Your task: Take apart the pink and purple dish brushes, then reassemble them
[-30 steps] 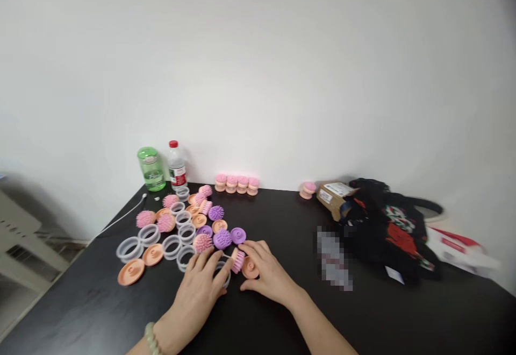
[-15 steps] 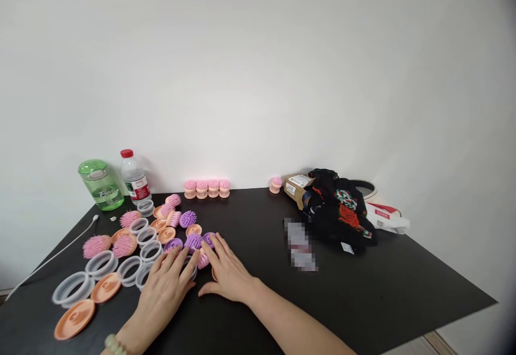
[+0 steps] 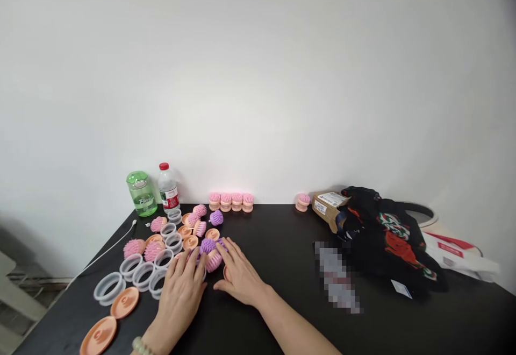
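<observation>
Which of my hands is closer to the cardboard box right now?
Your right hand. It lies on the near side of the cardboard box and to its left. Your left hand is farther left, over the clear rings.

Gap between right hand (image 3: 242, 279) and blurred packet (image 3: 336, 279); translucent rings (image 3: 155, 294) as obstacles beside left hand (image 3: 181, 296).
</observation>
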A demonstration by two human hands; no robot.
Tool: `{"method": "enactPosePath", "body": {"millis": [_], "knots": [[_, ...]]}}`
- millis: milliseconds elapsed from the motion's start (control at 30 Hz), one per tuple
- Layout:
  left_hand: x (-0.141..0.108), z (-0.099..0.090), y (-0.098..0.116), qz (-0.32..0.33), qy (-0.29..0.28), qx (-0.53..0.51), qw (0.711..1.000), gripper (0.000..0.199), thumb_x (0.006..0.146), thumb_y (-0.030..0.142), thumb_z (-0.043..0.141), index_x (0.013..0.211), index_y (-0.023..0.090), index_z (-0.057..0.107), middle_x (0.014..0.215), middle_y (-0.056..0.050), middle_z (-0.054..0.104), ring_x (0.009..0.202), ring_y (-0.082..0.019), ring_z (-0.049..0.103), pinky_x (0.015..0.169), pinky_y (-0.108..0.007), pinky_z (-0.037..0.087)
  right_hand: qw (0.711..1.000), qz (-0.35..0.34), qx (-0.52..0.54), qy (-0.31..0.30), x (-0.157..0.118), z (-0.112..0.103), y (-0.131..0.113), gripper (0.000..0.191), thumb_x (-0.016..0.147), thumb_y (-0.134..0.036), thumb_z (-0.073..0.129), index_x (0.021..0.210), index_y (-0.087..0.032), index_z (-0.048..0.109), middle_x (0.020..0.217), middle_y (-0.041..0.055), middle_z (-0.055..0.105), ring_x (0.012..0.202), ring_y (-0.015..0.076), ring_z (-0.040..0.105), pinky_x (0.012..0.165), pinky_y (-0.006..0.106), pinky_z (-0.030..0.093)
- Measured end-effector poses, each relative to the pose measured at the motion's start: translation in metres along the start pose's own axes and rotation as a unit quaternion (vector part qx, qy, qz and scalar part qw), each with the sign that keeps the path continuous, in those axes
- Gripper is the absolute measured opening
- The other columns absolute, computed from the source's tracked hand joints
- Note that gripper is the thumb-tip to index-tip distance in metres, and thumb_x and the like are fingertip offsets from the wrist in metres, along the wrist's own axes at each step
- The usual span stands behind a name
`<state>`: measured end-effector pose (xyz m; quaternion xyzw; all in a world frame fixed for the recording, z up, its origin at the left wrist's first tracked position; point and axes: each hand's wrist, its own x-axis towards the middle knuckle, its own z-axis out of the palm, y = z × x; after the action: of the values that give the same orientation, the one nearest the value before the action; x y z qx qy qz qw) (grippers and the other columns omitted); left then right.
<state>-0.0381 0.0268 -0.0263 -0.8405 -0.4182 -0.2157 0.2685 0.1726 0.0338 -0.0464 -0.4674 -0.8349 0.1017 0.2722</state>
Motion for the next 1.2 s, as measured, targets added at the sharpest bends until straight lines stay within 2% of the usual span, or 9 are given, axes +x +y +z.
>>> {"method": "enactPosePath", "body": {"millis": [100,233,400,600,767,867,967,1067,1200], "knots": [[0.000,-0.008,0.012,0.019,0.013,-0.032,0.999,0.059,0.081,0.009,0.056,0.138,0.021,0.052,0.140,-0.013,0.058,0.126,-0.035,0.054,0.103,-0.050,0.040,0.997,-0.013,0.020,0.080,-0.008,0.000,0.007,0.081,0.090,-0.050,0.062,0.155,-0.019,0.023,0.156,0.0161,0.038,0.146,0.0320,0.030,0.117,0.052,0.035],[0.000,-0.010,0.036,0.079,0.012,-0.091,0.993,0.073,0.070,0.010,0.064,0.140,0.027,0.049,0.144,-0.007,0.056,0.130,-0.035,0.051,0.101,-0.045,0.044,0.985,0.074,-0.015,0.152,-0.006,-0.009,0.028,0.063,0.096,-0.035,0.051,0.152,-0.022,0.027,0.151,0.0136,0.045,0.141,0.0270,0.040,0.113,0.047,0.042],[-0.001,0.011,0.059,0.158,0.020,-0.142,0.977,0.066,0.064,0.022,0.076,0.128,0.028,0.058,0.140,-0.009,0.059,0.125,-0.035,0.055,0.100,-0.041,0.046,0.948,0.211,-0.103,0.213,0.010,-0.051,0.090,0.055,0.096,-0.029,0.050,0.146,-0.011,0.037,0.146,0.0203,0.046,0.140,0.0323,0.038,0.114,0.051,0.037],[0.008,0.032,0.053,0.230,0.077,-0.113,0.964,0.057,0.074,0.043,0.078,0.124,0.022,0.063,0.133,-0.009,0.065,0.122,-0.033,0.057,0.104,-0.040,0.041,0.873,0.360,-0.205,0.259,0.012,-0.120,0.176,0.054,0.089,-0.022,0.062,0.137,-0.002,0.047,0.148,0.0283,0.040,0.143,0.0433,0.027,0.114,0.061,0.025],[0.012,0.033,0.042,0.195,0.007,-0.124,0.973,0.066,0.075,0.063,0.071,0.122,0.017,0.065,0.130,-0.010,0.067,0.121,-0.034,0.059,0.103,-0.041,0.044,0.828,0.428,-0.242,0.269,0.006,-0.140,0.214,0.041,0.094,-0.032,0.063,0.132,-0.019,0.053,0.143,0.0107,0.049,0.127,0.0314,0.051,0.104,0.056,0.042],[0.013,0.028,0.040,0.136,-0.064,-0.137,0.979,0.069,0.078,0.065,0.067,0.124,0.014,0.065,0.125,-0.013,0.070,0.122,-0.035,0.060,0.102,-0.045,0.047,0.823,0.436,-0.251,0.266,0.004,-0.141,0.221,0.036,0.093,-0.031,0.063,0.126,-0.018,0.057,0.136,0.0098,0.054,0.120,0.0288,0.055,0.100,0.052,0.045],[0.015,0.018,0.041,0.090,-0.107,-0.156,0.978,0.071,0.077,0.066,0.067,0.125,0.013,0.064,0.124,-0.015,0.070,0.125,-0.038,0.057,0.106,-0.052,0.046,0.828,0.425,-0.251,0.265,0.003,-0.142,0.217,0.029,0.089,-0.023,0.063,0.115,-0.011,0.061,0.132,0.0197,0.052,0.119,0.0355,0.051,0.097,0.052,0.042],[0.016,0.010,0.043,0.071,-0.114,-0.172,0.976,0.071,0.074,0.063,0.072,0.124,0.013,0.064,0.125,-0.017,0.069,0.128,-0.040,0.055,0.108,-0.057,0.044,0.845,0.405,-0.232,0.261,0.002,-0.142,0.205,0.026,0.083,-0.019,0.058,0.107,-0.010,0.062,0.123,0.0269,0.052,0.114,0.0410,0.051,0.093,0.053,0.040],[0.012,0.007,0.045,0.074,-0.087,-0.206,0.972,0.071,0.069,0.055,0.081,0.124,0.015,0.062,0.127,-0.017,0.067,0.130,-0.041,0.052,0.109,-0.057,0.043,0.878,0.369,-0.179,0.248,0.001,-0.131,0.177,0.033,0.079,-0.025,0.055,0.109,-0.009,0.058,0.107,0.0232,0.060,0.108,0.0400,0.055,0.091,0.052,0.043]]}}
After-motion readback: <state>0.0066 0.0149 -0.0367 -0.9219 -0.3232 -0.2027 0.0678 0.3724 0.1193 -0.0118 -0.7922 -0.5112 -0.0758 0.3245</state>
